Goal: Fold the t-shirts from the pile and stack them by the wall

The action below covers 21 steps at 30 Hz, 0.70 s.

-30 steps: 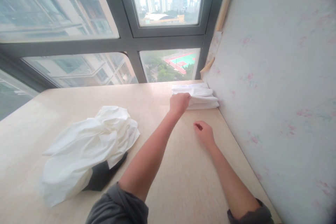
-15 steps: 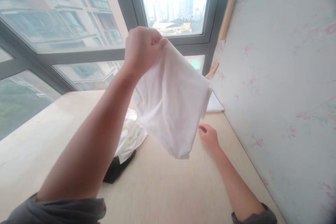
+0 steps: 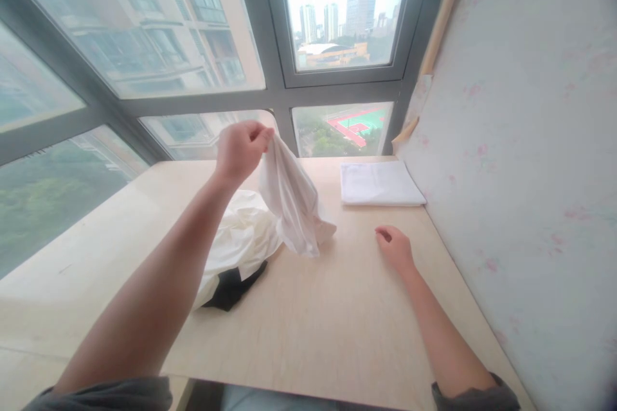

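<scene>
My left hand [image 3: 247,148] pinches the top of a white cloth [image 3: 294,205], which hangs down in folds just above the table. The cloth's lower end is close to the tabletop; whether it touches is hard to tell. Beside and partly behind it, to the left, lies a crumpled off-white fabric piece [image 3: 245,231] with a black piece [image 3: 234,288] showing under its near edge. On the table at right rests my right hand [image 3: 394,247], fingers curled together and nothing visible in them.
A flat, folded white cloth [image 3: 380,183] lies at the back right of the wooden table [image 3: 328,327]. Grey-framed windows [image 3: 337,90] stand behind, and a flowered wall [image 3: 530,205] borders the right side.
My left hand has lowered the white cloth and carried it left, so the spread cloth now hangs narrower. The folded cloth at the back has come into full view. My right hand stays on the table.
</scene>
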Tool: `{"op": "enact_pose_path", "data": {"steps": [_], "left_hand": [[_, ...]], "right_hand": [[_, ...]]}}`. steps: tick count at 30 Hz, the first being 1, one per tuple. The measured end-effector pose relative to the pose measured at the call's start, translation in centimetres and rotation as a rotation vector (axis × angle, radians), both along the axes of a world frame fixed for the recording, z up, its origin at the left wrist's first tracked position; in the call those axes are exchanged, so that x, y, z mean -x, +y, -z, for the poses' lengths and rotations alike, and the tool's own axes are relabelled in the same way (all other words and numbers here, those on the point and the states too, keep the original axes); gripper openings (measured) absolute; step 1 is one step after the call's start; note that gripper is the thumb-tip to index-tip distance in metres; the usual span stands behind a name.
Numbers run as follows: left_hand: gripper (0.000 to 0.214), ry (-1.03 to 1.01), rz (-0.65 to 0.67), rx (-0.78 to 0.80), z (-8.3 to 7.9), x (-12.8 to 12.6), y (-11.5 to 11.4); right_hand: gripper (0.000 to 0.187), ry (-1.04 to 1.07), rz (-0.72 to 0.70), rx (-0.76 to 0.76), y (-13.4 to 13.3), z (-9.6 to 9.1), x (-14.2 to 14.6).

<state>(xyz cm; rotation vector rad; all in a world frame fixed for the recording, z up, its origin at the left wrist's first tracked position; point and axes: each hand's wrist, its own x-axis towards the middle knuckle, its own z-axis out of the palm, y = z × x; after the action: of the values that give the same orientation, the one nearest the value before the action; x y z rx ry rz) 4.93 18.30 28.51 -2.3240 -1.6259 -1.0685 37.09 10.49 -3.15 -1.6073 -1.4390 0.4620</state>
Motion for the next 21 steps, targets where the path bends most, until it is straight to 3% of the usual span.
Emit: {"op": "enact_pose_path", "data": {"steps": [2, 5, 9, 15, 18, 21], "left_hand": [[0.024, -0.037, 0.015, 0.013, 0.3, 0.7, 0.4], [0.017, 0.096, 0.021, 0.085, 0.4, 1.4, 0.9], [0.022, -0.106, -0.121, 0.013, 0.6, 2.2, 1.1], [0.024, -0.338, 0.095, 0.064, -0.1, 1.1, -0.3], [0.022, -0.492, 0.198, 0.008, -1.7, -0.1, -1.3], [0.022, -0.525, 0.293, -0.009, -3.2, -1.0, -2.4]], "right_hand": [[0.028, 0.001, 0.003, 0.002, 0.0, 0.0, 0.0], [0.029, 0.002, 0.002, 0.002, 0.0, 0.0, 0.1], [0.028, -0.005, -0.003, 0.009, -0.1, -0.2, 0.0], [0.028, 0.021, -0.014, 0.022, -0.6, -1.0, 0.9], [0.029, 0.209, -0.148, 0.07, -1.3, -2.2, 3.6], [0.032, 0.446, -0.426, 0.145, -2.0, -3.9, 7.2]]}}
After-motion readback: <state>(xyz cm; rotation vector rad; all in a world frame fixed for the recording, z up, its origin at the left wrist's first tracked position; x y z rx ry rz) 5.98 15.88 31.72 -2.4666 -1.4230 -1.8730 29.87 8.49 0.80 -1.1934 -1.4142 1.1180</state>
